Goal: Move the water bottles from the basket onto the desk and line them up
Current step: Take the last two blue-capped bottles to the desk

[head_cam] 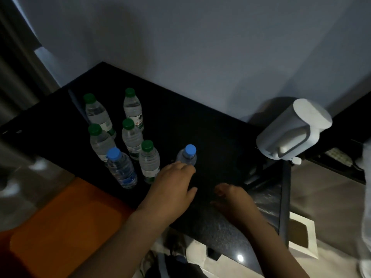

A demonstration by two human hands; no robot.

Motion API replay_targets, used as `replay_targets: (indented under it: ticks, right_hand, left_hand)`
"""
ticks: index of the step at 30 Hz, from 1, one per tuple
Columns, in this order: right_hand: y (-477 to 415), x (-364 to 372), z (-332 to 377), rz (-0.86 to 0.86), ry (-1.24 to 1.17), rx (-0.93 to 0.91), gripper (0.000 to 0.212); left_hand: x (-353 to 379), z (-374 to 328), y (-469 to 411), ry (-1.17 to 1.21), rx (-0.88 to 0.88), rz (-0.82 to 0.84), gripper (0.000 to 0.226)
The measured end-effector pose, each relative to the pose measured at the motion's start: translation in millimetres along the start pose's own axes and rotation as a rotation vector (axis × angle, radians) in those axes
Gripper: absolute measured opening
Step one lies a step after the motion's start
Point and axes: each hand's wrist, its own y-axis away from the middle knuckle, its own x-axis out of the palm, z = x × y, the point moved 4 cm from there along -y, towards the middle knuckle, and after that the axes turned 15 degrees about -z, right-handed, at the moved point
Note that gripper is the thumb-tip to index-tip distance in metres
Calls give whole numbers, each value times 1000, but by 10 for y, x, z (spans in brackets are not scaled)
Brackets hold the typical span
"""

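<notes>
Several clear water bottles stand upright on the black desk (pixel 210 125). Green-capped ones (pixel 132 109) form two short rows at the left, with one blue-capped bottle (pixel 120 169) at the front of the left row. Another blue-capped bottle (pixel 187 156) stands to the right of the group. My left hand (pixel 172 183) grips the lower body of that bottle, which hides its base. My right hand (pixel 230 199) hovers low over the desk to the right, fingers loosely curled and holding nothing. The basket cannot be made out with certainty.
A white electric kettle (pixel 295 129) stands at the desk's right end. An orange seat (pixel 66 223) lies at the lower left. A white box-like container (pixel 301 239) sits on the floor at the lower right. A grey wall (pixel 200 47) runs behind the desk.
</notes>
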Motion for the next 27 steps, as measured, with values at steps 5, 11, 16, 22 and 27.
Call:
replay_targets:
  ticks: [5, 11, 16, 22, 27]
  right_hand:
    - [328, -77, -95, -87, -25, 144, 29]
    - [840, -206, -383, -162, -61, 305, 34]
    - [1355, -390, -832, -227, -89, 454, 40]
    - [2129, -606, -1504, -293, -142, 604, 36]
    - [3028, -793, -2248, -352, -141, 774, 33]
  left_hand:
    - [122, -97, 31, 50, 46, 114, 36]
    - [437, -409, 164, 17, 132, 290, 38]
    - [696, -905, 314, -7, 242, 387, 33]
    - [1077, -1784, 562, -58, 383, 467, 34]
    - [1503, -2742, 1003, -38, 525, 545, 28]
